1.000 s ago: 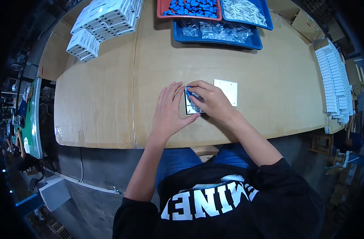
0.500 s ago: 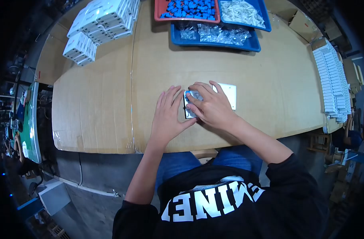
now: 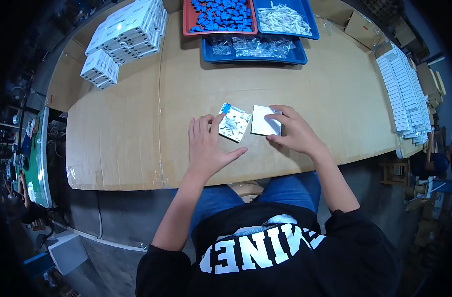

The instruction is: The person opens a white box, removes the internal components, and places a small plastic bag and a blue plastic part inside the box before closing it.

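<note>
An open white box (image 3: 234, 123) holding small white pieces and a blue piece (image 3: 227, 108) at its top corner lies tilted on the cardboard-covered table. My left hand (image 3: 207, 143) rests at its left side, fingertips touching the edge, thumb spread away below. Just to the right is a flat white panel (image 3: 263, 119), with dark showing along its lower edge. My right hand (image 3: 295, 129) grips this panel by its right side, thumb at the lower corner and fingers over the top.
Stacked white boxes (image 3: 127, 29) stand at the back left, more (image 3: 401, 89) at the right edge. At the back are a red tray (image 3: 186, 22) of blue pieces, a blue tray (image 3: 314, 27) of white pieces and a blue tray (image 3: 255, 60) of clear bags. People are partly visible at both sides.
My right hand has left the box and moved right, taking hold of the white panel. The box now sits turned, its contents uncovered. The view has shifted slightly.
</note>
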`<state>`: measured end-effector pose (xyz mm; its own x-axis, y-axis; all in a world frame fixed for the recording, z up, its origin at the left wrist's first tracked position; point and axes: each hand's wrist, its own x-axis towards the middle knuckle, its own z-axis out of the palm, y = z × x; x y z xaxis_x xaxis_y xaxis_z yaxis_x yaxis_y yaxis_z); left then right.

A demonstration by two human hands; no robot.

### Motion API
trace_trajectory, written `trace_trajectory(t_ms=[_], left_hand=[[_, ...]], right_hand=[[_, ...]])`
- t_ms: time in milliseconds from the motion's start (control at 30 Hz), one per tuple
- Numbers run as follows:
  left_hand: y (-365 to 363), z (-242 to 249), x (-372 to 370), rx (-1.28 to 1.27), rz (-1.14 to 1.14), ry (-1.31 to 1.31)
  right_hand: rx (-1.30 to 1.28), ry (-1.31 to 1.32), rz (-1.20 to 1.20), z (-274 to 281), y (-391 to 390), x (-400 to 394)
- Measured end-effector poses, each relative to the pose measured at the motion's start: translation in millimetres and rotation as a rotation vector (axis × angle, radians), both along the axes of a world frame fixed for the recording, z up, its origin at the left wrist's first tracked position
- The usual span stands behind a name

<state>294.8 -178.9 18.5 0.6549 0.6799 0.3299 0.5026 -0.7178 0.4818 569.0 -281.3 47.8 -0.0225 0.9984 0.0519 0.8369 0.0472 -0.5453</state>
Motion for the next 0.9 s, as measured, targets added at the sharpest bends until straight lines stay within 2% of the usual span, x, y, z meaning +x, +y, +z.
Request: trace_trajectory(t_ms=[67, 133, 167, 233, 300, 367, 400, 467, 500, 533, 567, 600, 633, 733, 800, 867, 900], left_hand=[[-9.0, -5.1, 10.2, 0.019, 0.123, 0.016], [-12.4, -11.3, 16.2, 0.014, 0.143, 0.016], [-12.8, -13.9, 17.4, 0.002, 0.16, 0.014], [-13.6, -12.0, 19.3, -0.014, 0.165, -0.046], [-17.1, -9.0, 21.9, -0.037, 0.161, -0.105], [-22.2, -2.9, 21.2, -0.334, 0.127, -0.476], [-25.0, -4.3, 22.2, -0.334, 0.121, -0.473], [-28.9, -11.7, 22.8, -0.738, 0.083, -0.977], [-29.8, -10.7, 20.8, -0.841, 0.075, -1.083], [-32.9, -10.1, 18.3, -0.841, 0.08, -1.08], [-36.8, -9.2, 14.5, -0.977, 0.073, -1.195], [-39.9, -4.4, 11.7, -1.112, 0.067, -1.311], [-42.3, -0.6, 9.6, -1.107, 0.076, -1.311], [-52.2, 11.4, 5.5, -1.142, 0.025, -1.352], [-57.5, 18.6, 6.5, -1.44, 0.021, -1.515], [-61.3, 17.5, 7.7, -1.463, 0.008, -1.5], [-62.5, 16.4, 7.7, -1.609, -0.076, -1.554]], right_hand=[[0.023, -0.06, 0.031, 1.2, -6.0, -0.2], [0.061, 0.111, 0.028, 3.5, -7.5, -0.3], [0.068, 0.111, 0.03, 6.5, -7.6, -1.0], [-0.037, 0.382, -0.04, 14.0, -9.4, -0.9], [-0.083, 0.459, -0.114, 8.5, -11.9, 4.1], [-0.128, 0.538, -0.196, -1.1, -14.7, 7.2], [-0.125, 0.553, -0.239, -6.6, -14.1, 5.3], [-0.118, 0.57, -0.283, -12.6, -15.6, 3.7], [-0.065, 0.475, -0.274, -14.9, -17.0, 2.5], [-0.015, 0.38, -0.261, -17.6, -18.3, 1.0], [-0.02, 0.385, -0.258, -21.2, -20.8, 0.0], [0.12, 0.197, -0.199, -23.2, -23.7, -1.3], [0.26, 0.01, -0.136, -24.2, -25.4, -3.9], [0.184, -0.066, -0.028, -9.1, -38.3, -17.0], [0.191, -0.098, 0.038, -13.8, -42.8, -16.8], [0.137, -0.034, 0.015, -17.9, -44.4, -19.2], [0.137, -0.029, 0.017, -18.5, -45.2, -20.5]])
